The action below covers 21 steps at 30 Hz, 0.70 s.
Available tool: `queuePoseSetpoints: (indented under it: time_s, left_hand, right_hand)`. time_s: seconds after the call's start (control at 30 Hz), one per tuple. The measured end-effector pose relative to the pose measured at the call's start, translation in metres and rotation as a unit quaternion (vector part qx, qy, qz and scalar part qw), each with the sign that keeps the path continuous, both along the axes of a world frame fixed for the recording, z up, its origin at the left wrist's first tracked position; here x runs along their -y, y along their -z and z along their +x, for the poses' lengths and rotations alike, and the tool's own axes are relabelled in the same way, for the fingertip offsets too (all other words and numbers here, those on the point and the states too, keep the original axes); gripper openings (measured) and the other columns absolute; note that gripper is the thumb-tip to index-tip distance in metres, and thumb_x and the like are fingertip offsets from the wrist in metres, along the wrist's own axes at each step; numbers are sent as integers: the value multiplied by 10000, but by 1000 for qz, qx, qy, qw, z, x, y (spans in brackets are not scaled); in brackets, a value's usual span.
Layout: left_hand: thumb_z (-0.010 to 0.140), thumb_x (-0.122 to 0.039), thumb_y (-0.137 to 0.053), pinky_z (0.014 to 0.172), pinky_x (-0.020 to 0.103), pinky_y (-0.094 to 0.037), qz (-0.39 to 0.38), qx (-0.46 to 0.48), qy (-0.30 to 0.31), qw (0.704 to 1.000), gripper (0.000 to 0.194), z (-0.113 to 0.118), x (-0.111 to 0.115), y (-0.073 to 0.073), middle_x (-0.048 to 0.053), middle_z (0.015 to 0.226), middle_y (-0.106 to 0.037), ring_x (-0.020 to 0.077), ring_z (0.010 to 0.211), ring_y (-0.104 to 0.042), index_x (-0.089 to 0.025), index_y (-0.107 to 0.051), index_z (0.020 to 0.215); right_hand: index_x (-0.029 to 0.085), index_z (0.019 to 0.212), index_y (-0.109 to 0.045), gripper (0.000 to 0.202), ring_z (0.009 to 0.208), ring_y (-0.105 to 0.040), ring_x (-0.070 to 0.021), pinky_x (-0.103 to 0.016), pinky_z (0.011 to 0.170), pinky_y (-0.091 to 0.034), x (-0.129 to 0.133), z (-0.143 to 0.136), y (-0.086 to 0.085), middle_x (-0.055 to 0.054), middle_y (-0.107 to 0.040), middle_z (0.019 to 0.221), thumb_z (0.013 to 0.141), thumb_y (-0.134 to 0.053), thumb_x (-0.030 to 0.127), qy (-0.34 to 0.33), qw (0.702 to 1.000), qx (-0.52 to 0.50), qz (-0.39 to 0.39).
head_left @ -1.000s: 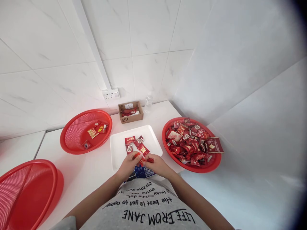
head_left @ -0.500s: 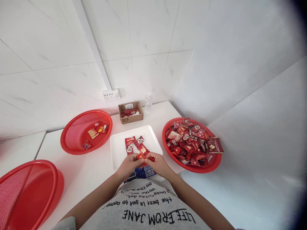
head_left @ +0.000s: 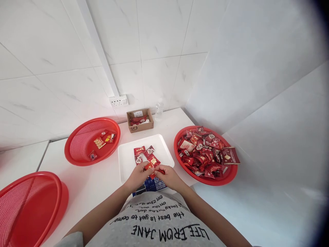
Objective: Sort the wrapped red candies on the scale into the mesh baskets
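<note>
My left hand [head_left: 138, 176] and my right hand [head_left: 168, 176] meet over the front of a white tray [head_left: 124, 168], fingers closed on a small red packet [head_left: 148, 166]. Part of the packet is hidden by the fingertips. Several red wrapped packets lie on the tray just beyond my hands, among them one with gold print [head_left: 154, 160] and one with a white label [head_left: 150, 151]. Below my hands shows a blue keypad panel [head_left: 154, 184] at the tray's near side.
A red basket [head_left: 180, 128] heaped with red packets stands at the right. Another red basket [head_left: 74, 137] at the left holds a few packets; a third [head_left: 48, 206] is at the lower left. Behind the tray are a cardboard box [head_left: 141, 127] and a clear plastic item [head_left: 159, 108].
My fingers have shifted slightly on the red packet, and its visible part has turned and moved a little to the left. Everything else is as before.
</note>
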State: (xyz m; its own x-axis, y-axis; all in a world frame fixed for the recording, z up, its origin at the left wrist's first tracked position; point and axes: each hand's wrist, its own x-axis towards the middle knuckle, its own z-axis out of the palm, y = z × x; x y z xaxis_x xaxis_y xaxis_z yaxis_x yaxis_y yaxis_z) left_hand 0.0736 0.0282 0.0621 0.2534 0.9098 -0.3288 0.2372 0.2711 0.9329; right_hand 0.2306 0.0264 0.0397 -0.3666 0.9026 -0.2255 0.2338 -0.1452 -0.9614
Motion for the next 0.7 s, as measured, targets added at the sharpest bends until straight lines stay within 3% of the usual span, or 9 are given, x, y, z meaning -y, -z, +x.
queuePoseSetpoints:
  time_s: [0.33,0.53,0.7]
  left_hand:
    - [742,-407,-547,503,217,-275,47,-5,-13,999,286,0,3,9,-61,558,-385,88,534,-348,-187,-421,611]
    - [750,-416,-548,513,221,-320,26,17,-18,999,273,0,3,15,-53,564,-446,89,535,-396,-178,-460,648]
    - [728,-432,-583,574,241,-400,7,70,-33,997,273,2,4,12,-31,620,-522,109,584,-481,-171,-512,701]
  right_hand:
    - [169,703,-598,197,590,-456,-108,-222,560,-367,1,-1,-2,16,-538,618,773,-491,319,4,1000,8,11]
    - [166,719,-589,191,625,-483,-115,-235,600,-389,1,-1,-1,10,-563,663,772,-502,328,13,1000,-9,8]
    - [166,713,-576,181,667,-519,-129,-251,642,-409,1,-1,-6,0,-592,697,753,-525,335,33,999,-25,2]
